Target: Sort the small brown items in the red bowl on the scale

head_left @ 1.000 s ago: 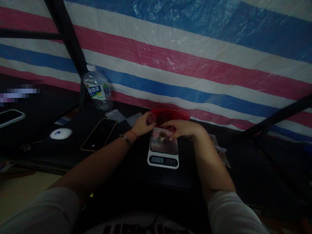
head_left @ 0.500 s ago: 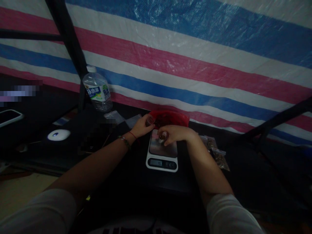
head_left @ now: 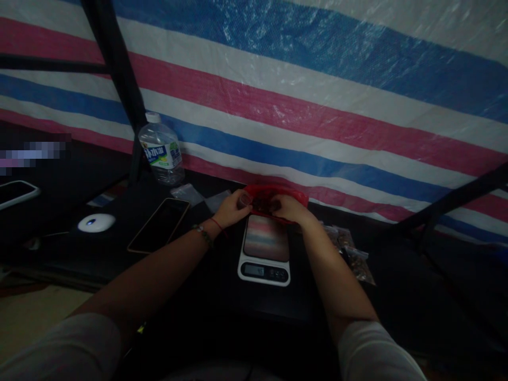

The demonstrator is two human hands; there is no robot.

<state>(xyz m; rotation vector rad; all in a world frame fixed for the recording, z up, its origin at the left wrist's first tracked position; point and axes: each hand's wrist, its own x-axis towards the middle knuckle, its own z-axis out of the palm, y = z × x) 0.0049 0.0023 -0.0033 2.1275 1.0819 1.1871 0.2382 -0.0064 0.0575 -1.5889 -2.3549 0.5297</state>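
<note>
Both hands are up at the red bag (head_left: 278, 193), just above centre of the frame, hard against the striped tarp (head_left: 301, 106). The left hand (head_left: 232, 209) is curled around a small dark cup-like thing (head_left: 244, 200), fingers wrapped on it at the bag's left edge. The right hand (head_left: 291, 209) is right at the bag's mouth, fingers bent and bunched into the red plastic; whether it grips anything inside, I can't tell, it's too dim. The two hands sit close together, nearly touching.

Just below them, the kitchen scale (head_left: 265, 248) lies flat on the dark table (head_left: 222, 296), its shiny platform bare and mirroring the tarp's stripes, the display lit at its lower edge.

Off to the right of the right forearm, small clear bags (head_left: 351, 254) with brownish contents lie on the table. To the left of centre, a phone (head_left: 159, 225) lies face up, a white mouse (head_left: 96, 223) further left, and a water bottle (head_left: 161, 151) stands upright against the tarp, upper left. Another phone (head_left: 16, 191) sits at the far left edge.
</note>
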